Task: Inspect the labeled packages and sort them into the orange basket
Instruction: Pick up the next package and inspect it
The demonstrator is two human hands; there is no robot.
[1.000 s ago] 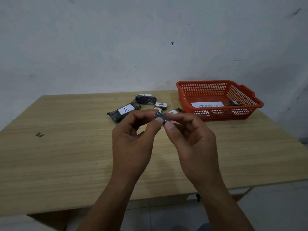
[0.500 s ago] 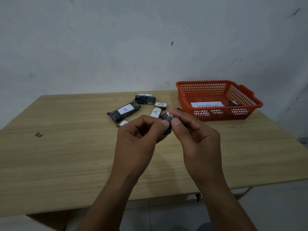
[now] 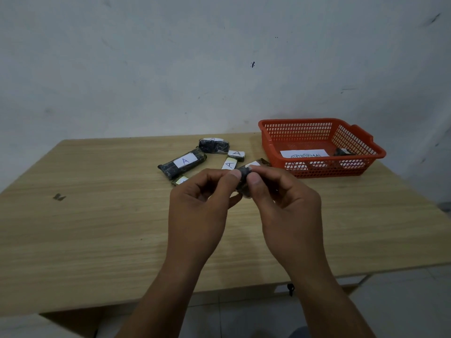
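My left hand [image 3: 202, 211] and my right hand [image 3: 285, 211] pinch one small dark wrapped package [image 3: 244, 178] between thumbs and fingertips above the table's middle. Behind them lie several dark packages with white "A" labels: a long one [image 3: 183, 163], a chunky one [image 3: 213, 145], a small one [image 3: 236, 154], a flat one [image 3: 229, 164] and a partly hidden one [image 3: 179, 180]. The orange basket [image 3: 358, 167] stands at the back right, holding a paper sign reading "ABNORMAL" [image 3: 303, 154] and one dark package [image 3: 343, 151].
The wooden table [image 3: 97, 215] runs to a pale wall behind. A small dark mark [image 3: 59, 197] sits on the left part. The table's front edge is near my wrists, with tiled floor [image 3: 402, 301] below.
Both hands have lowered slightly with the small package and turned it from lying across the fingertips to more upright. More of the labelled packages behind now show.
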